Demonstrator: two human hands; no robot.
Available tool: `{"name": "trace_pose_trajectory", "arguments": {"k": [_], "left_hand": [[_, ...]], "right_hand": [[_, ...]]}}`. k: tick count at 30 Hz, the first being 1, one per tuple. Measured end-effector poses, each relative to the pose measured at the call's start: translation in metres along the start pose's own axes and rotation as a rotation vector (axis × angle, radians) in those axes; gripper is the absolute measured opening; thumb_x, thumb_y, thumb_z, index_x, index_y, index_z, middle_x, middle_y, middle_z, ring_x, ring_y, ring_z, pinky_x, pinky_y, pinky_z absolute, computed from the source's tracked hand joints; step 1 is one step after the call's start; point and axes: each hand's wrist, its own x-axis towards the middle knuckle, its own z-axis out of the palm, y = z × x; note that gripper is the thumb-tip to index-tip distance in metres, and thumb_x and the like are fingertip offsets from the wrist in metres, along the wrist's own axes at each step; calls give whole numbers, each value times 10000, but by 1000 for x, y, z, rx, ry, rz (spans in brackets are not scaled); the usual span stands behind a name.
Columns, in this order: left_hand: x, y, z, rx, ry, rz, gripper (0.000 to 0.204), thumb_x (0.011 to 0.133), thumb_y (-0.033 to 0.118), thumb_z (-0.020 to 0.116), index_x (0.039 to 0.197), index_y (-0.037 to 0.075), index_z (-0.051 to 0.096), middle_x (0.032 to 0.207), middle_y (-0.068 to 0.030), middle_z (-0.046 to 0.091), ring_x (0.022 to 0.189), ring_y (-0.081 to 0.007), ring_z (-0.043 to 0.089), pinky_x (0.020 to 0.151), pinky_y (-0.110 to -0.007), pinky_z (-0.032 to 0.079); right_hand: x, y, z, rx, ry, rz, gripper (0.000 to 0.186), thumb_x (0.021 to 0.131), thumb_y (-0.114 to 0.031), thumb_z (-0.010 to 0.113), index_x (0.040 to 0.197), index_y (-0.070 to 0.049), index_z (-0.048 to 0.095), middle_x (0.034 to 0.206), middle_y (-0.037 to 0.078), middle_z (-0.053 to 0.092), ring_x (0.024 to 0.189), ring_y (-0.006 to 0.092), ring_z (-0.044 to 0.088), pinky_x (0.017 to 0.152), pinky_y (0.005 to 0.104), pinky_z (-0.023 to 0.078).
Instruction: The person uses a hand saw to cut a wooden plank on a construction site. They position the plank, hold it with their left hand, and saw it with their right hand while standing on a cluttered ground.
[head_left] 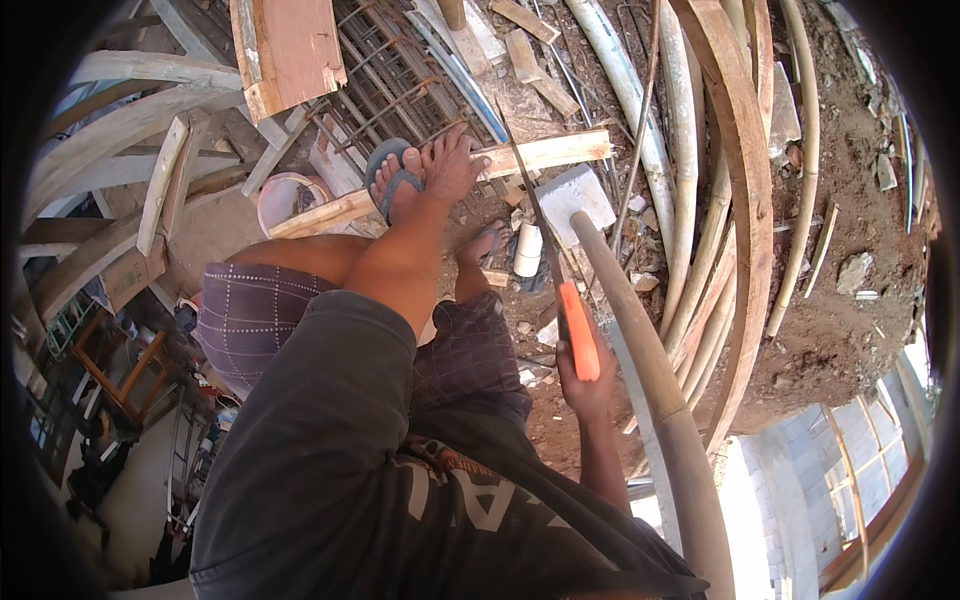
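- The pole [640, 330] runs just beside the right forearm, its far end at a pale plate [578, 203], crowding that side.
- The right hand [588, 385] is clenched round the orange handle of the saw [571, 310].
- The saw's blade slants across the plank [555, 152], near the plank's right end.
- The left hand [448, 168] lies on the plank, left of the blade; whether it grips, I cannot tell.
- A sandalled foot [398, 190] rests on the plank against that hand.
- Beneath, a white cylinder [528, 250] stands near the other foot [485, 243].
- A bucket [285, 200] sits by the plank's left part.
- Rightward, pipes [630, 95] and a curved beam [750, 200] hem the space.
- Beyond the plank lies a rebar cage [405, 92].
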Motion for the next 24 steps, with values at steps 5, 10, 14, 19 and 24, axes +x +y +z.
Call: {"name": "trace_pose_trajectory", "arguments": {"k": [5, 10, 14, 19, 24], "left_hand": [[-3, -5, 3, -45, 60, 50, 383, 880, 393, 682, 1166, 151, 604, 1524, -115, 358, 1417, -329, 287, 1150, -520, 135], [2, -3, 1, -47, 62, 56, 369, 866, 399, 691, 1144, 164, 628, 1526, -101, 366, 1410, -314, 302, 1143, -526, 146], [2, -3, 4, -23, 63, 38, 379, 866, 425, 684, 1151, 180, 633, 1524, -99, 378, 1405, -304, 311, 1134, -528, 154], [-2, -9, 12, 8, 111, 81, 379, 876, 438, 673, 1152, 182, 633, 1523, -99, 379, 1405, -303, 313, 1134, -526, 156], [1, -7, 4, 24, 67, 75, 369, 875, 419, 683, 1156, 185, 633, 1532, -105, 374, 1408, -309, 311, 1132, -523, 163]], "right_hand": [[149, 26, 69, 94, 59, -230, 544, 854, -75, 673, 1374, -11, 528, 1072, 150, 696, 910, 174, 637, 823, 311, 507], [-37, 23, -1, -96, -2, -197, 584, 864, -15, 605, 1432, -29, 469, 1340, 194, 600, 1255, 299, 585, 1027, 377, 457], [-72, 4, -9, -93, -26, -80, 596, 851, -6, 599, 1432, -11, 463, 1357, 200, 584, 1255, 316, 582, 1040, 392, 451], [143, 21, 71, 40, 62, -106, 612, 834, -101, 680, 1415, -60, 493, 1201, 212, 666, 1043, 304, 690, 861, 363, 531], [37, 42, 29, 72, 2, -148, 674, 821, -60, 678, 1455, -89, 451, 1361, 189, 584, 1210, 325, 611, 994, 386, 490]]}}
